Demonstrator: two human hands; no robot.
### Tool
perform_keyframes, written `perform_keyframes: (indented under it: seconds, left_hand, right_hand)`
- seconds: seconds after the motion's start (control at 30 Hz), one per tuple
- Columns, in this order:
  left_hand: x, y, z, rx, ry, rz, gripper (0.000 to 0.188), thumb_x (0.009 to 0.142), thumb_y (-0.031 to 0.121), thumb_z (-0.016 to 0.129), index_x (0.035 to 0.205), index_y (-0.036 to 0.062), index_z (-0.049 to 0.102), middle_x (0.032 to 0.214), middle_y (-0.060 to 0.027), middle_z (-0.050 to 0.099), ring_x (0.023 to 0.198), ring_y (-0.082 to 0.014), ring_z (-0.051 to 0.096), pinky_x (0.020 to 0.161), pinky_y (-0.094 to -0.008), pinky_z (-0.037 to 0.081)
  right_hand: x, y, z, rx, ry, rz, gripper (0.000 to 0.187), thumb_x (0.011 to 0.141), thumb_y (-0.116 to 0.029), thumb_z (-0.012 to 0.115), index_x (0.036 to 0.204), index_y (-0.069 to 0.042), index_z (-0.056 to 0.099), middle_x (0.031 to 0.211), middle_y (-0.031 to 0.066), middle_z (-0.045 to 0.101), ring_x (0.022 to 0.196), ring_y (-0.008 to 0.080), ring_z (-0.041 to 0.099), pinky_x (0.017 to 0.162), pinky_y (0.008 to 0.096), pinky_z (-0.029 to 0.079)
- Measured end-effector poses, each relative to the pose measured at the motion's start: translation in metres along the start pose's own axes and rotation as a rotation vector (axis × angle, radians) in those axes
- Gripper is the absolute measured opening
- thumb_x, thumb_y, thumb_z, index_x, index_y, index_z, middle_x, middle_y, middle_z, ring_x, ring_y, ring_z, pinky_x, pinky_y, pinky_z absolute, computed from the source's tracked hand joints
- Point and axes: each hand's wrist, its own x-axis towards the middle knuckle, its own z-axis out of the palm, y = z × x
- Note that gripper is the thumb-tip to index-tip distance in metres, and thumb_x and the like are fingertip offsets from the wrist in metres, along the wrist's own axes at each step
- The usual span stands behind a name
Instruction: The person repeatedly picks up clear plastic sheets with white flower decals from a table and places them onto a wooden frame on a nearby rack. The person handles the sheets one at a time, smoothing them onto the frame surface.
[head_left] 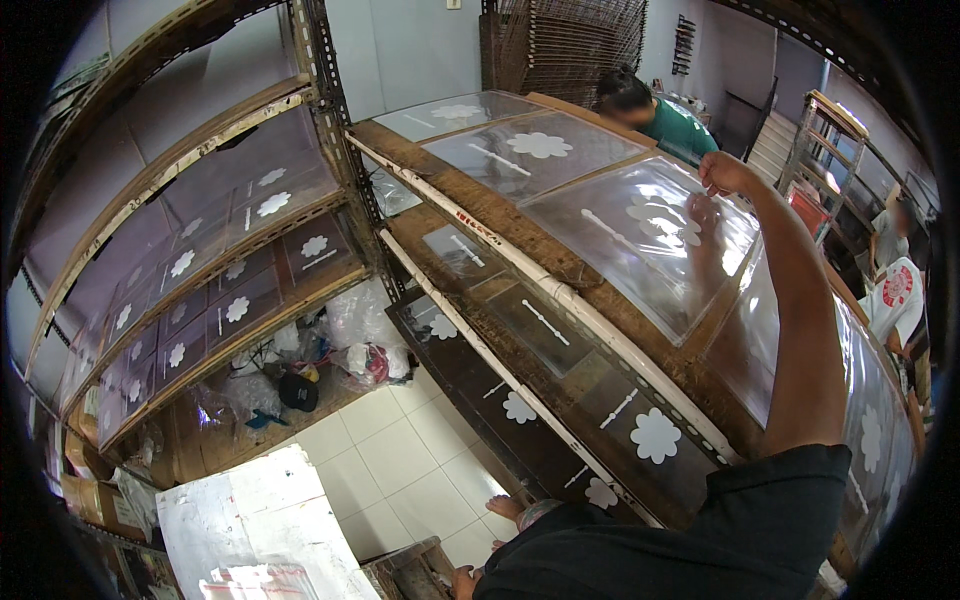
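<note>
My right arm reaches across the upper shelf. My right hand is closed in a pinch at the far edge of a clear plastic sheet, which carries a white flower shape and a thin white bar. The sheet lies mostly flat on the brown board, with bright glare on it. My left hand shows only in part at the bottom edge, beside a worn wooden frame; its fingers are too hidden to read. Beyond my right hand's sheet lies a similar printed sheet.
Lower shelf levels hold more printed sheets. A left rack carries several others. A white board stands at lower left, near plastic bags and a dark cap. A person in green bends behind the shelf; another stands far right.
</note>
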Motion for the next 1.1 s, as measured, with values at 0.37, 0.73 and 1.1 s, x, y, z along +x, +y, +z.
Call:
perform_keyframes:
  seconds: [0.37,0.73,1.1]
  left_hand:
    - [-0.007,-0.006,0.001,-0.012,0.023,0.005,0.033,0.084,0.023,0.066,0.101,-0.0041,0.07,0.107,-0.027,0.064,0.106,-0.0429,0.059,0.095,-0.0494,0.047]
    - [-0.033,0.054,-0.039,-0.19,0.318,0.311,0.028,0.086,0.018,0.063,0.104,-0.0032,0.066,0.107,-0.026,0.063,0.105,-0.0435,0.059,0.093,-0.0482,0.048]
    - [-0.148,0.106,-0.121,-0.419,0.859,0.116,0.025,0.09,0.015,0.063,0.111,0.0009,0.066,0.12,-0.0166,0.061,0.112,-0.0351,0.059,0.098,-0.0414,0.048]
  right_hand:
    - [0.031,-0.017,-0.006,-0.624,0.414,-0.313,0.011,0.079,-0.001,0.056,0.086,0.001,0.065,0.091,0.0224,0.067,0.088,0.039,0.066,0.08,0.0456,0.051]
    - [-0.127,-0.34,0.089,-0.342,0.17,-1.254,0.02,0.089,-0.01,0.057,0.104,0.002,0.063,0.1,0.0182,0.068,0.096,0.0338,0.066,0.086,0.0426,0.052]
    - [-0.398,-0.508,0.289,0.124,-0.512,-2.1,0.022,0.084,0.003,0.063,0.106,0.003,0.062,0.1,0.0173,0.065,0.096,0.0355,0.065,0.084,0.0401,0.052]
